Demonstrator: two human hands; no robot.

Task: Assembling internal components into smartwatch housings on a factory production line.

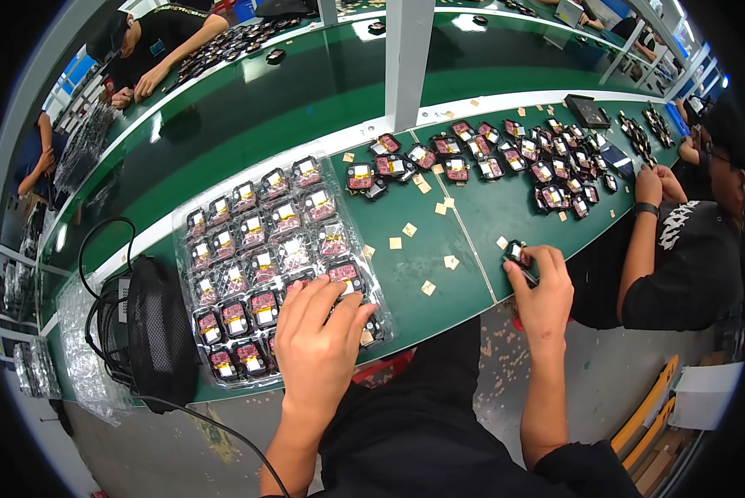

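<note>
Both hands busy at the desk's near edge.
Your left hand (pixel 318 332) lies spread on the clear tray (pixel 192 217); your right hand (pixel 544 289) pinches 1 small component (pixel 518 251).

Head-worn fisheye, downward over workbench (pixel 439 249)

The left hand (pixel 321 332) hides perhaps two pockets of the clear tray (pixel 192 217)

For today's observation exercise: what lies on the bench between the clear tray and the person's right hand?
In the head view, small tan paper squares lie scattered on green bench between clear tray and right hand.
</note>
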